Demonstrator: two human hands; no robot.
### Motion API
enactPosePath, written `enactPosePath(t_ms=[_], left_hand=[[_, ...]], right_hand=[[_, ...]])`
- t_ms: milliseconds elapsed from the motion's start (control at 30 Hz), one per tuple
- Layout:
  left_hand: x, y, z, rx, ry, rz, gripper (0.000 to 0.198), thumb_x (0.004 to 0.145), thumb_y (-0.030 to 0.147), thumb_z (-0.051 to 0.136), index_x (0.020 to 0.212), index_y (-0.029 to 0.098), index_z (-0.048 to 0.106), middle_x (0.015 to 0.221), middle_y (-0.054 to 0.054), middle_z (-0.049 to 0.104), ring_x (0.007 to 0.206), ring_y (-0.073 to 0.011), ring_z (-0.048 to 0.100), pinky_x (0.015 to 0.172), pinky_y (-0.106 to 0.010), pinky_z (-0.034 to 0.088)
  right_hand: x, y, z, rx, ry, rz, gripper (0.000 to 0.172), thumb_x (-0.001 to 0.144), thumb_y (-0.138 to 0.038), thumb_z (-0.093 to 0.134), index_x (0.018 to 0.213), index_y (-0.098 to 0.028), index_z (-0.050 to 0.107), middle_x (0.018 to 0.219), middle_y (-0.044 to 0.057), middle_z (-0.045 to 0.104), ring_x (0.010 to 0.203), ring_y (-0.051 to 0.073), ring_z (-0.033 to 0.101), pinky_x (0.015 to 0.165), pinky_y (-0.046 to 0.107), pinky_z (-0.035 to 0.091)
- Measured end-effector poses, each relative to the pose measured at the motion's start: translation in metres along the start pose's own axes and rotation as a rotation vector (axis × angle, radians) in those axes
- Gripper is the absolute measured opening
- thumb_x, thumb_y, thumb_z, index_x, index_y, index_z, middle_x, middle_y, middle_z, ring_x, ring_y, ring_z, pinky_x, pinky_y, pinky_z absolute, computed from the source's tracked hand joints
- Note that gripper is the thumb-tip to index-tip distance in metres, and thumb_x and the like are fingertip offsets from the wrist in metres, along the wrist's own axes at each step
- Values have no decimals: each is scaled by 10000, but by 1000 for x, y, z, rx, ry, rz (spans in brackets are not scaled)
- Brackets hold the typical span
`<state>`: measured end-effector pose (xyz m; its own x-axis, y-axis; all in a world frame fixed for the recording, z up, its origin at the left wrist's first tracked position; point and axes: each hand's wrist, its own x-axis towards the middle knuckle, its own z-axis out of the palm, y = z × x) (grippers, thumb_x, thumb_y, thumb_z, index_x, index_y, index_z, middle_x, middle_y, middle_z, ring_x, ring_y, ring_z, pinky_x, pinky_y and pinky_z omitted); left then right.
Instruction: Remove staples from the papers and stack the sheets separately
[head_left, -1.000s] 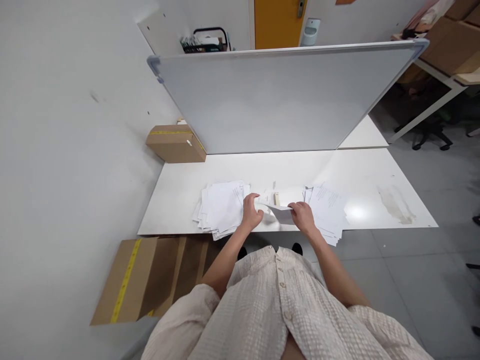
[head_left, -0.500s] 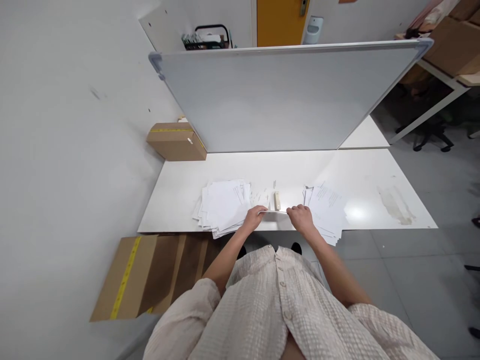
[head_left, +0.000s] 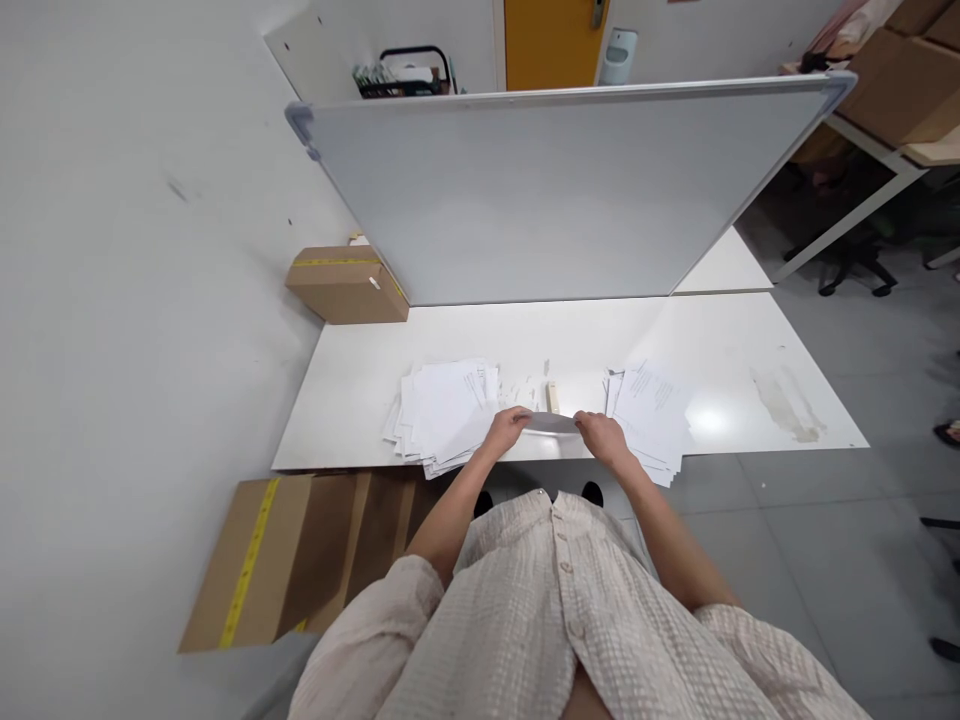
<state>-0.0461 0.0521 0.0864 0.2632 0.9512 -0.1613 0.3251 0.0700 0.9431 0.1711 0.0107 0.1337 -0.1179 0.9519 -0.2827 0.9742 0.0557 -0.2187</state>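
Observation:
Between my two hands I hold paper [head_left: 552,424], its bowed top edge toward me; whether it is one sheet or several I cannot tell. My left hand [head_left: 507,430] is closed on the left end of it. At the other end, my right hand [head_left: 601,435] pinches the same paper. Just behind it lies a small beige oblong object [head_left: 553,396], perhaps a stapler, partly hidden. Loosely piled white sheets [head_left: 448,405] spread out left of my left hand. Beside my right hand is another stack of printed sheets [head_left: 651,415], overhanging the front edge.
A whiteboard [head_left: 525,200] stands along the back of the white table [head_left: 727,350]. One cardboard box [head_left: 349,290] sits at the table's back left. Below the table's left front is an open cardboard box [head_left: 277,560]. A wall [head_left: 135,300] borders the left side.
The paper has tilted and bowed, so more of its surface shows now. Both hands keep hold of its ends and have barely moved. The view has shifted slightly.

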Motion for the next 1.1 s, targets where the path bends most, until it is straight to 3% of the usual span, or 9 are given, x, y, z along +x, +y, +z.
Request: enactPosePath(t_ms=[100, 267, 467, 633, 900, 1100], left_hand=[[5, 0, -2, -30, -25, -7, 182, 711, 332, 566, 739, 172, 649, 661, 6, 624, 640, -146, 560, 643, -261, 440], [12, -7, 2, -46, -40, -46, 200, 701, 335, 565, 754, 164, 654, 693, -14, 645, 667, -153, 577, 630, -260, 448], [11, -14, 18, 53, 5, -77, 153, 712, 236, 560, 805, 183, 669, 758, -44, 658, 722, -176, 591, 716, -304, 455], [11, -15, 31, 205, -31, -6, 294, 756, 164, 509, 1017, 220, 632, 864, -62, 625, 797, -195, 571, 810, -331, 420], [27, -18, 49, 481, -186, 29, 539, 725, 63, 453, 1209, 292, 517, 922, -80, 529, 870, -229, 513, 824, -335, 372], [31, -16, 53, 673, -272, -29, 539, 761, 85, 424, 1249, 309, 474, 1014, -113, 501, 937, -264, 482, 846, -378, 344]], right_hand=[[-5, 10, -3, 127, 6, 33, 222, 878, -272, 363, 963, -225, 562, 844, 74, 645, 763, 200, 565, 581, 261, 310], [-14, 32, 7, 389, -27, 89, 226, 834, -335, 393, 855, -211, 580, 735, 38, 627, 665, 173, 552, 553, 247, 336], [-32, 69, 43, 704, -97, 311, 189, 717, -297, 493, 760, -155, 609, 719, 51, 650, 660, 178, 585, 558, 248, 404], [-51, 93, 72, 903, -178, 517, 201, 658, -281, 532, 737, -120, 623, 710, 91, 671, 617, 192, 611, 518, 260, 436], [-44, 89, 94, 1073, -217, 657, 201, 646, -302, 574, 746, -133, 620, 825, 134, 691, 683, 214, 645, 527, 265, 468], [-32, 86, 100, 1109, -188, 678, 227, 664, -289, 566, 794, -114, 628, 881, 144, 687, 712, 208, 647, 547, 254, 470]])
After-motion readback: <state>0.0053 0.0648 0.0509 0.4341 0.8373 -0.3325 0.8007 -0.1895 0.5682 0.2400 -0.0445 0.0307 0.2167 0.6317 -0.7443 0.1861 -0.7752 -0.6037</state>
